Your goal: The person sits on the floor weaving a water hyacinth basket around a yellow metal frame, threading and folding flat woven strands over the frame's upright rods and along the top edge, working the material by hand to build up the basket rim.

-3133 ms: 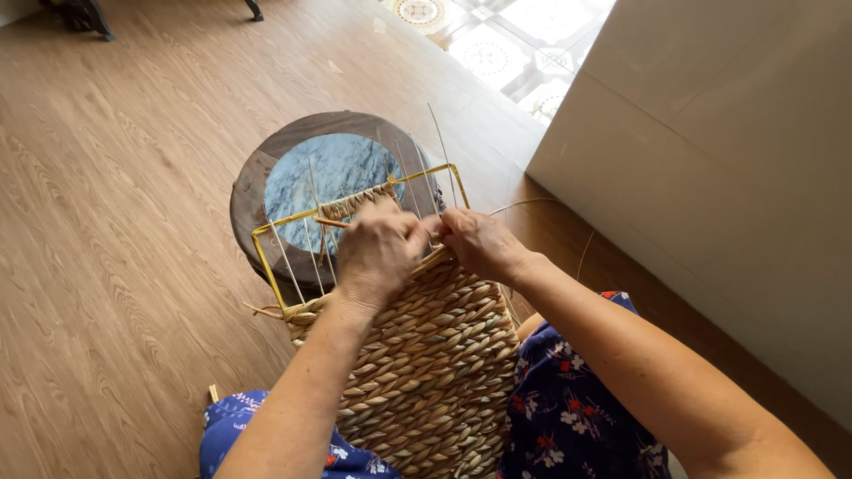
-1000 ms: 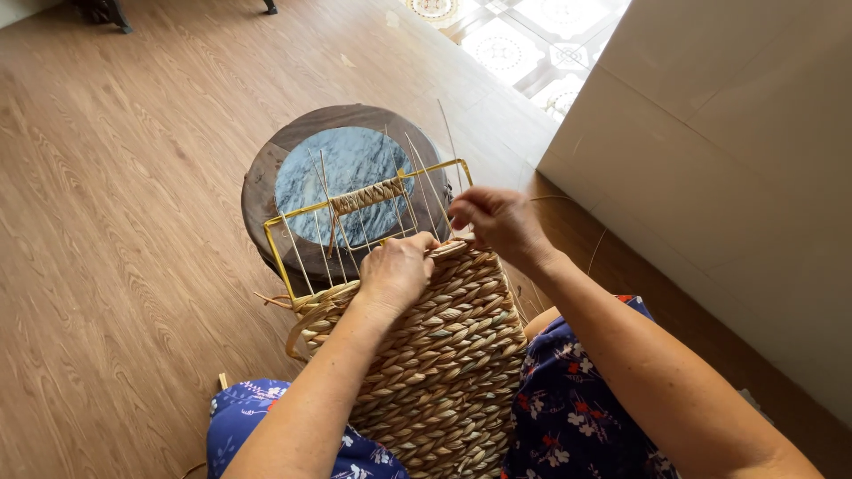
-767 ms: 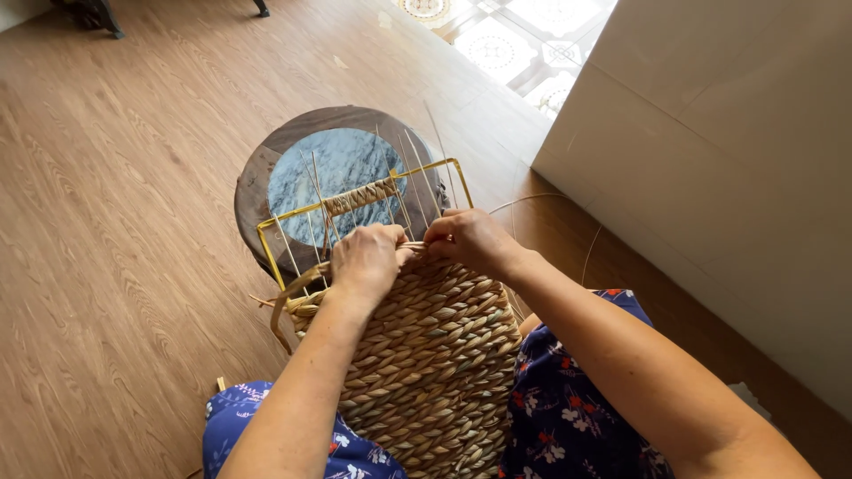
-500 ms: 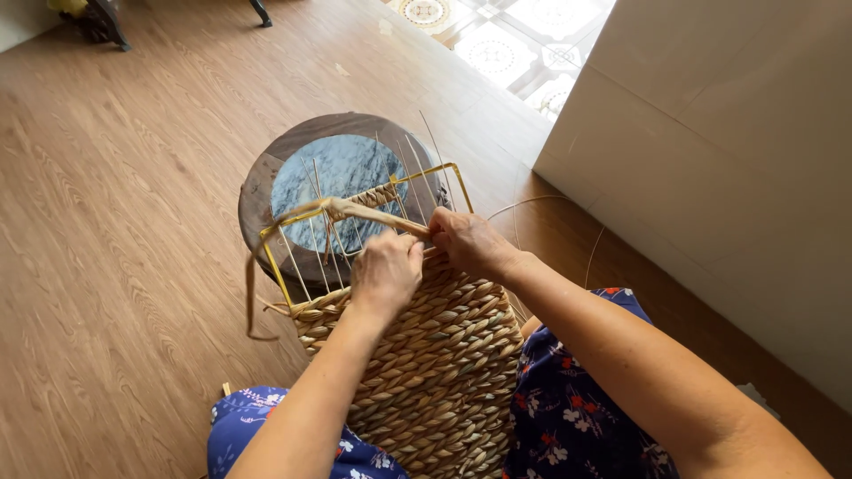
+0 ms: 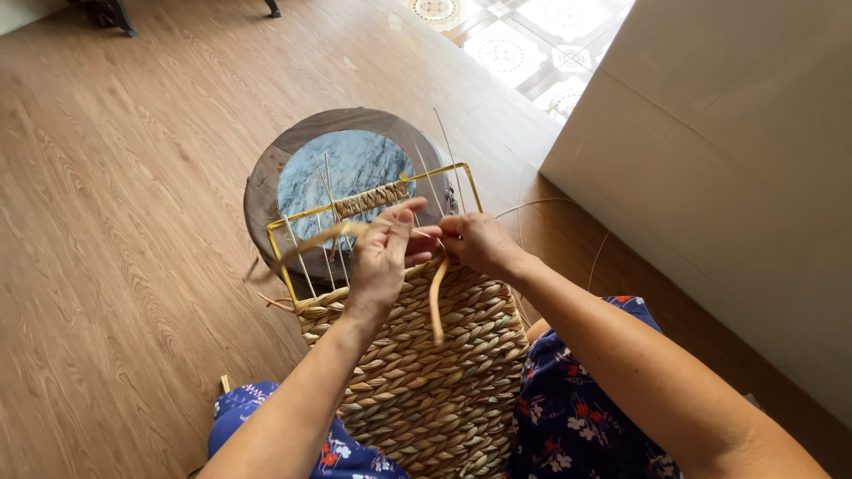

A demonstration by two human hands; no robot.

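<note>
I see left hand (image 5: 380, 257) fingers pinching straw strand (image 5: 437, 297) | right hand (image 5: 479, 244) closed on it, 3 o'clock | woven panel (image 5: 426, 372) on yellow wire frame (image 5: 282, 257)

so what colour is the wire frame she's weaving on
Yellow. The frame shows best in the head view, above the woven panel.

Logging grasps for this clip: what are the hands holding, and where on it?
Both hands, left and right, pinch one tan fibre strand at the woven panel's top edge; its free end hangs below.
</note>
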